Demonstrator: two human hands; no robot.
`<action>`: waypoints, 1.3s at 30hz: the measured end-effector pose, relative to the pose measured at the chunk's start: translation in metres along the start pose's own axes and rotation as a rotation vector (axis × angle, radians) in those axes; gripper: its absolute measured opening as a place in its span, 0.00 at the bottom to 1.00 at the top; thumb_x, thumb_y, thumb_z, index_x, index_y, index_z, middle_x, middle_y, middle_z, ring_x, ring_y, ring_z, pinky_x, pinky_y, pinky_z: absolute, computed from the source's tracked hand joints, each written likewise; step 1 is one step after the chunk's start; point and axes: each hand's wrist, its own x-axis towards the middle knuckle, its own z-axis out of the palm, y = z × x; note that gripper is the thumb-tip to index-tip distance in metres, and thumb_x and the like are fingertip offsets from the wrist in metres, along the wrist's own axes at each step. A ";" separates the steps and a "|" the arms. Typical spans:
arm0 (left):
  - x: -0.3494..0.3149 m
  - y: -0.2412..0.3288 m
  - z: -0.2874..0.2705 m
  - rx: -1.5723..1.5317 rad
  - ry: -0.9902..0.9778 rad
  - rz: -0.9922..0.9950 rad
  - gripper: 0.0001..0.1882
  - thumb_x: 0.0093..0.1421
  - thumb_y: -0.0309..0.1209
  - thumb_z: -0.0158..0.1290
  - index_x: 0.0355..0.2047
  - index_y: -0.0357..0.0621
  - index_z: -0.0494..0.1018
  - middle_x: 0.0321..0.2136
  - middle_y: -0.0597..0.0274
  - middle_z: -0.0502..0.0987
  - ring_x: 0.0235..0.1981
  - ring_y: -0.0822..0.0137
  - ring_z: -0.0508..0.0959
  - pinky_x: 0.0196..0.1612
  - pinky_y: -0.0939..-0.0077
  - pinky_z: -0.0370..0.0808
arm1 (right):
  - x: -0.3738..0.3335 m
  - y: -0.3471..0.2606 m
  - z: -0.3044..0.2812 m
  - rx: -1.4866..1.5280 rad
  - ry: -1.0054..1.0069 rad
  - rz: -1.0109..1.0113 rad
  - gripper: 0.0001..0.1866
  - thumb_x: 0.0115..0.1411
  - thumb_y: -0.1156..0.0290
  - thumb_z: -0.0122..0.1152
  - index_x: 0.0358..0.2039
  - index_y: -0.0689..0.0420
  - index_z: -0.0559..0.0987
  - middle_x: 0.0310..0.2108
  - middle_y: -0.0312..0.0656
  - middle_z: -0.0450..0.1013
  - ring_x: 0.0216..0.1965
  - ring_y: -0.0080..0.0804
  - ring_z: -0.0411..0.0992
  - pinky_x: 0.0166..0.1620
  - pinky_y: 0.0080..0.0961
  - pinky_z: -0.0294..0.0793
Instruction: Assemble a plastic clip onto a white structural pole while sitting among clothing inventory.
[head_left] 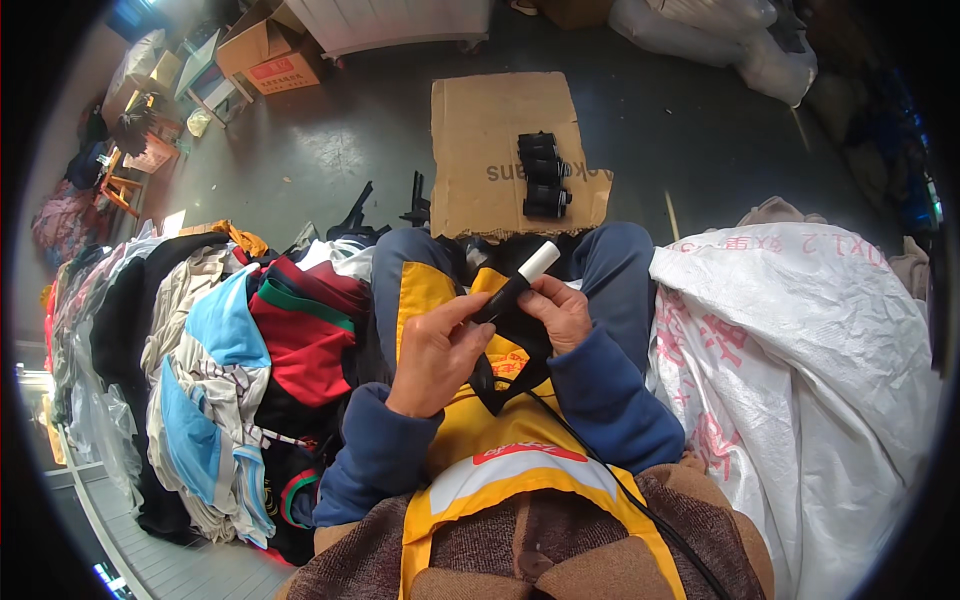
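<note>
The hands are raised on the near side of the cardboard sheet (pixel 475 120), the forearms being angled inward over a yellow apron (pixel 465 430). A black cylinder with a white end (pixel 505 298) is held between them, tilted, its white end directed toward the sheet. Its black lower part is gripped between thumb and fingers by the left hand (pixel 440 345); its side near the white end is pinched by the right hand (pixel 560 312). A black strap (pixel 535 350) is seen below; whether it is joined to the cylinder cannot be told. Black rolls (pixel 545 200) are lined up near the sheet's right edge. Dark floor (pixel 680 140) is exposed to either side of the sheet. Nearer the wearer, room is bounded left of the sheet by piled clothes (pixel 300 340) and right of it by a white sack (pixel 790 400).
</note>
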 end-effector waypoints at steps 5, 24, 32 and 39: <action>-0.004 0.006 0.009 0.220 0.107 0.190 0.18 0.43 0.18 0.56 0.38 0.40 0.74 0.23 0.54 0.73 0.21 0.62 0.74 0.24 0.76 0.69 | 0.000 0.003 0.000 -0.200 0.108 -0.075 0.03 0.53 0.79 0.57 0.30 0.62 0.77 0.27 0.36 0.74 0.28 0.19 0.72 0.34 0.15 0.74; 0.006 -0.002 0.020 0.369 0.164 0.309 0.15 0.42 0.19 0.56 0.33 0.41 0.72 0.25 0.55 0.73 0.20 0.59 0.73 0.24 0.74 0.69 | -0.003 -0.006 0.007 -0.020 0.134 0.013 0.13 0.53 0.68 0.63 0.34 0.63 0.75 0.29 0.37 0.73 0.29 0.20 0.71 0.34 0.15 0.72; 0.027 0.011 -0.001 0.523 0.051 0.232 0.12 0.40 0.22 0.56 0.30 0.40 0.73 0.23 0.55 0.74 0.25 0.58 0.75 0.28 0.70 0.70 | -0.007 -0.031 0.026 -0.097 0.201 -0.329 0.11 0.53 0.71 0.63 0.33 0.62 0.74 0.30 0.35 0.72 0.30 0.17 0.68 0.37 0.14 0.68; 0.000 0.029 -0.005 0.129 0.148 0.315 0.11 0.48 0.22 0.56 0.34 0.37 0.72 0.29 0.56 0.75 0.30 0.65 0.75 0.34 0.77 0.71 | 0.012 -0.037 0.033 -0.011 0.316 -0.421 0.10 0.53 0.70 0.61 0.33 0.61 0.73 0.30 0.34 0.70 0.30 0.18 0.66 0.37 0.15 0.67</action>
